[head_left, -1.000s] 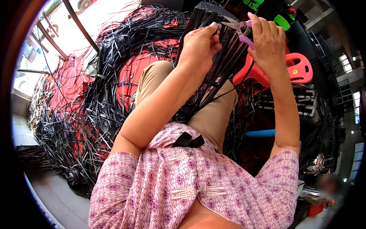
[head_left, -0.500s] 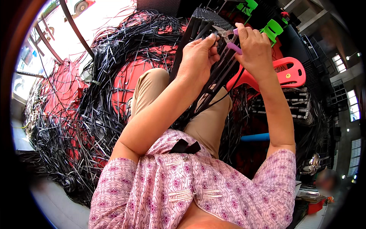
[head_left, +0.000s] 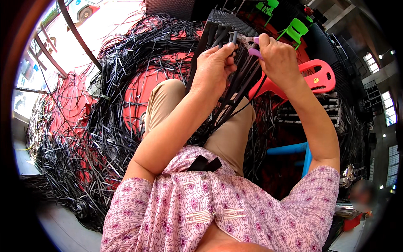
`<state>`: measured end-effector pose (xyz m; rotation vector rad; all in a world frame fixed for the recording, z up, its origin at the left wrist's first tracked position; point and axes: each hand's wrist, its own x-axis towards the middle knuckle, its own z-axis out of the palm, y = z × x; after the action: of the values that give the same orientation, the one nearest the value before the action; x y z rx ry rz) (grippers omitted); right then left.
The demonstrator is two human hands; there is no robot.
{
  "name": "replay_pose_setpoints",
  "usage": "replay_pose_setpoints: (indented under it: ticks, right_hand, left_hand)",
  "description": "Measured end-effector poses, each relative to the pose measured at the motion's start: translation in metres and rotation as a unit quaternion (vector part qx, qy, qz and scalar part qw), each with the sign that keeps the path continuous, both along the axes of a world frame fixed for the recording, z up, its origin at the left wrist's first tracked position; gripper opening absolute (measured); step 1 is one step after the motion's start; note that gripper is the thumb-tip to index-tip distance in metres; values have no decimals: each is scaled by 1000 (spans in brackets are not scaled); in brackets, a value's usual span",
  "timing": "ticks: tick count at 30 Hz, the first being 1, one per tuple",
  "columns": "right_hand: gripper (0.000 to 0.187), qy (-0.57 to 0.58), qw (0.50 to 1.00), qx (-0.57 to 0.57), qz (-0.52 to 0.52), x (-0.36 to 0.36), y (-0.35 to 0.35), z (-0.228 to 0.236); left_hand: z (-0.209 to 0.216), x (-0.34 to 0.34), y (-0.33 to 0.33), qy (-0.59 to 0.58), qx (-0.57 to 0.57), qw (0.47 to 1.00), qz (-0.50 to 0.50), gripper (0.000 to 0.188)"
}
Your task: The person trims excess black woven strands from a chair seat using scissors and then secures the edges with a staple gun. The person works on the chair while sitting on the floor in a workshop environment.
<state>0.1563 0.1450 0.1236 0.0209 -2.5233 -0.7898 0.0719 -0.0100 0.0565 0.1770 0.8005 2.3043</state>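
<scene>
Between the thumb and fingers of my left hand (head_left: 215, 69), a flat black plastic strip (head_left: 234, 38) is pinched, its end pointing up. My right hand (head_left: 279, 61) is closed round the purple handles of a pair of shears (head_left: 254, 51). The metal blades reach left to the strip, just above my left fingertips; whether they touch it I cannot tell. Both hands are over a black woven frame (head_left: 231, 19) that leans between my knees. Several loose strips hang from it towards my lap.
A large tangle of black strips (head_left: 113, 84) covers the red floor (head_left: 145, 90) on the left. To the right stand a red plastic chair (head_left: 308, 82) and a blue-legged seat or stool (head_left: 287, 149). A green chair (head_left: 295, 31) is farther back.
The shears have come down and turned slightly, with the blades now beside the strip. My right elbow has swung outward, and my left hand is a little lower and further left.
</scene>
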Motion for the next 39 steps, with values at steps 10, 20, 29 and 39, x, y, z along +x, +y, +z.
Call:
replay_pose_setpoints:
  ticks: [10,20,29,39]
  right_hand:
    - [13,96,990,80,64,-2,4,-4]
    - [18,64,994,59,59,-11,13,-1]
    - [32,40,998,53,-6,5,2,-1]
    - [71,52,997,-31,-48,47,-6,16]
  left_hand:
    - [-3,0,3,31,-10,999,-5,14]
    - [-4,0,3,31,1,1000,-1,14]
    - [-8,9,-1,83,-40,996,-16,18]
    - [-3,6,-54,630,-356,690,26,41]
